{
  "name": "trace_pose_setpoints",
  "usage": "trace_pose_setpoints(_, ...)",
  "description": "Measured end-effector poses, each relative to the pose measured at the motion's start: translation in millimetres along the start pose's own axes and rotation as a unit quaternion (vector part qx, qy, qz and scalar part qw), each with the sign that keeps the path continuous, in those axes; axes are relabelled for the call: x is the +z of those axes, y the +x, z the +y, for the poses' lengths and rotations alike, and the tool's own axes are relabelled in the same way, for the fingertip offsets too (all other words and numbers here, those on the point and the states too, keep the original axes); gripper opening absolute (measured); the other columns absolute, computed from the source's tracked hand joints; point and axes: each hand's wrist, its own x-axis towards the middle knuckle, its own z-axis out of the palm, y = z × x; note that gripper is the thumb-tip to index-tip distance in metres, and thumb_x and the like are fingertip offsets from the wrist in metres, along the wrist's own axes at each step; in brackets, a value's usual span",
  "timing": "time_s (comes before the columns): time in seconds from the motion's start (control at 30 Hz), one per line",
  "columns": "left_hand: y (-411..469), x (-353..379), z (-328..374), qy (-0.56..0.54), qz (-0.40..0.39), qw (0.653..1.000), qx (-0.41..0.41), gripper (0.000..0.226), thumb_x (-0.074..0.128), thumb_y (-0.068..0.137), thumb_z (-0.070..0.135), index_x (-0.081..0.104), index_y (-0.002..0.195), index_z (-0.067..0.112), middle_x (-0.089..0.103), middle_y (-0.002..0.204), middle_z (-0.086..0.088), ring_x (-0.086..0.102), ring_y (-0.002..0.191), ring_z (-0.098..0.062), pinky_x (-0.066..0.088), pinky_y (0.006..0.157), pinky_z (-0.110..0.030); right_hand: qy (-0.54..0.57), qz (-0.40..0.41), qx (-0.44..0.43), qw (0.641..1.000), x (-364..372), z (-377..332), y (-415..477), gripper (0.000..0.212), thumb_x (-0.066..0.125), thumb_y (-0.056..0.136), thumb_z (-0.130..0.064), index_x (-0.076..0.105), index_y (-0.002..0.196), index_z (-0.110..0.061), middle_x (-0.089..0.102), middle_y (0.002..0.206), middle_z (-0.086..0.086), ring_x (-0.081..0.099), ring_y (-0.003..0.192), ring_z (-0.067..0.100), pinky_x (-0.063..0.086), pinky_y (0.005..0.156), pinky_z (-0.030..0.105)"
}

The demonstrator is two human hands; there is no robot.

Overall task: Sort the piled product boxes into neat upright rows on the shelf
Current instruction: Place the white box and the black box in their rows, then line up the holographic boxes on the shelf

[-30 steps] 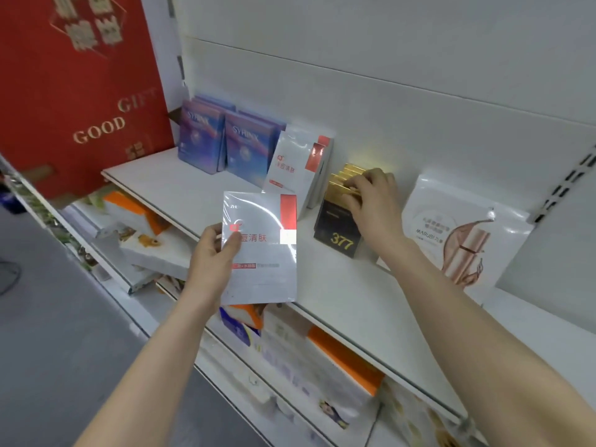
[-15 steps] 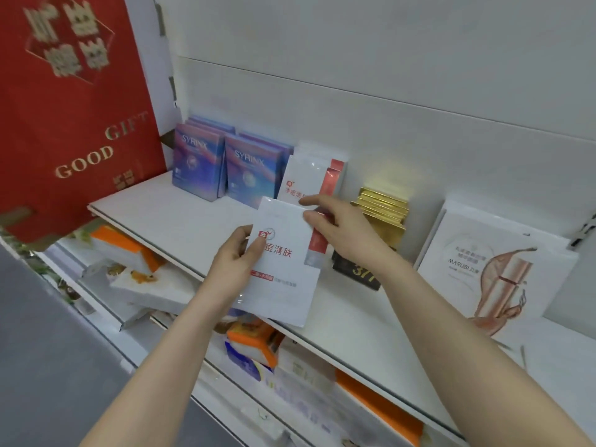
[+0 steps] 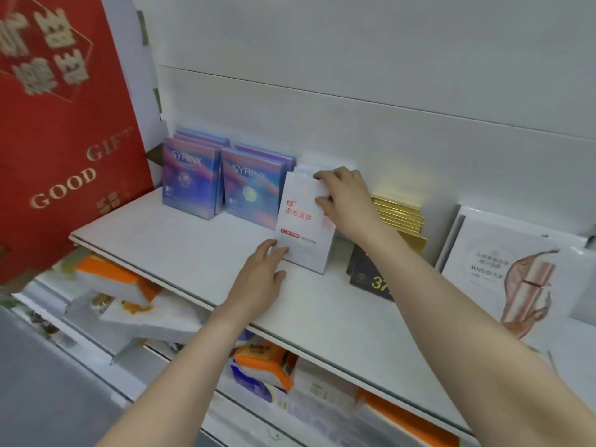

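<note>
Boxes are what I am sorting, and the one in hand is the white box with red lettering (image 3: pixel 303 221), standing upright on the shelf (image 3: pixel 180 240) at the front of its own white row, just right of the two purple rows (image 3: pixel 222 182) and left of the gold-topped black boxes (image 3: pixel 392 240). My right hand (image 3: pixel 346 196) has its fingers curled over the box's top right corner, a light closed pinch as far as I can see. My left hand (image 3: pixel 261 275) lies open and flat on the shelf, fingertips touching the box's lower left corner, gripping nothing.

I judge this to be the seating step: the box is placed but leans a little and sits slightly forward of the white ones behind it. Next I would press it back flush, square its face with the purple fronts, then let go with both hands without tipping it. After that, the shelf below (image 3: pixel 138 304) needs attention; white and orange boxes (image 3: pixel 106 279) lie there in a jumble. The large white pack (image 3: pixel 503 272) far right leans against the back wall.
</note>
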Motion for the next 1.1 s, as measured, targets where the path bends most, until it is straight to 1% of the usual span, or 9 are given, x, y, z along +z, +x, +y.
trace_pose_setpoints(0.07,3,4,-3,0.01,0.003,1.0,0.006,0.049,0.051,0.097,0.018,0.041,0.144,0.022,0.021,0.156,0.001,0.033,0.138,-0.02,0.029,0.111,-0.028,-0.07,0.002,-0.026,0.997,0,3,0,0.05,0.059,0.095,-0.026,0.044,0.143,-0.02,0.045,0.141,0.007,0.037,0.129,0.027,0.034,0.106,0.037)
trace_pose_setpoints(0.17,5,6,-5,0.019,0.011,1.0,0.022,0.05,0.051,0.096,0.018,0.04,0.145,0.022,0.02,0.156,0.0,0.034,0.137,-0.02,0.032,0.109,-0.028,-0.126,0.022,-0.037,0.991,1,5,1,0.052,0.06,0.095,-0.027,0.043,0.143,-0.017,0.044,0.142,0.008,0.037,0.129,0.028,0.033,0.107,0.039)
trace_pose_setpoints(0.37,7,1,-8,0.014,0.008,0.999,0.04,0.05,0.052,0.096,0.019,0.042,0.145,0.02,0.024,0.154,0.0,0.04,0.133,-0.019,0.035,0.107,-0.028,-0.154,0.02,-0.042,0.987,5,2,-4,0.054,0.058,0.096,-0.026,0.039,0.145,-0.013,0.044,0.143,0.01,0.038,0.132,0.029,0.033,0.109,0.038)
trace_pose_setpoints(0.47,6,-7,-9,0.003,0.015,0.999,0.05,0.047,0.052,0.097,0.019,0.043,0.143,0.02,0.035,0.15,-0.001,0.042,0.131,-0.019,0.033,0.106,-0.026,-0.156,0.041,-0.024,0.987,3,-1,-20,0.053,0.059,0.096,-0.023,0.041,0.144,-0.012,0.045,0.143,0.012,0.042,0.132,0.03,0.035,0.11,0.04)
trace_pose_setpoints(0.67,-4,-19,3,-0.065,0.036,0.993,0.094,0.035,0.055,0.096,0.02,0.056,0.131,0.023,0.056,0.129,0.005,0.057,0.11,-0.011,0.04,0.092,-0.02,-0.108,0.141,0.015,0.984,1,5,-97,0.044,0.065,0.087,-0.006,0.057,0.131,-0.006,0.06,0.125,0.018,0.056,0.112,0.035,0.048,0.091,0.044)
trace_pose_setpoints(0.83,-22,-5,35,-0.12,-0.006,0.985,0.125,0.03,0.055,0.096,0.021,0.06,0.125,0.023,0.062,0.12,0.008,0.057,0.096,-0.002,0.046,0.09,-0.024,-0.079,0.127,0.121,0.981,5,19,-188,0.035,0.055,0.098,-0.018,0.057,0.131,-0.008,0.06,0.125,0.013,0.057,0.109,0.032,0.047,0.09,0.042)
trace_pose_setpoints(0.9,-32,6,54,-0.133,-0.028,0.981,0.139,0.029,0.055,0.096,0.021,0.06,0.124,0.024,0.062,0.117,0.01,0.056,0.095,0.0,0.044,0.088,-0.019,-0.07,0.114,0.174,0.976,1,27,-226,0.035,0.05,0.1,-0.022,0.055,0.133,-0.009,0.059,0.126,0.012,0.056,0.109,0.031,0.045,0.09,0.041)
trace_pose_setpoints(1.03,-56,36,103,-0.152,-0.079,0.97,0.173,0.029,0.054,0.097,0.024,0.059,0.125,0.025,0.061,0.117,0.011,0.056,0.097,-0.001,0.046,0.089,-0.02,-0.059,0.123,0.281,0.95,-16,49,-298,0.037,0.047,0.102,-0.024,0.053,0.135,-0.01,0.058,0.13,0.01,0.053,0.115,0.03,0.043,0.096,0.04)
trace_pose_setpoints(1.1,-69,51,132,-0.161,-0.104,0.963,0.188,0.029,0.054,0.097,0.025,0.059,0.125,0.025,0.061,0.118,0.01,0.056,0.098,-0.002,0.047,0.089,-0.021,-0.059,0.144,0.319,0.935,-26,64,-331,0.035,0.049,0.101,-0.021,0.055,0.133,-0.009,0.06,0.127,0.011,0.055,0.113,0.031,0.046,0.095,0.042)
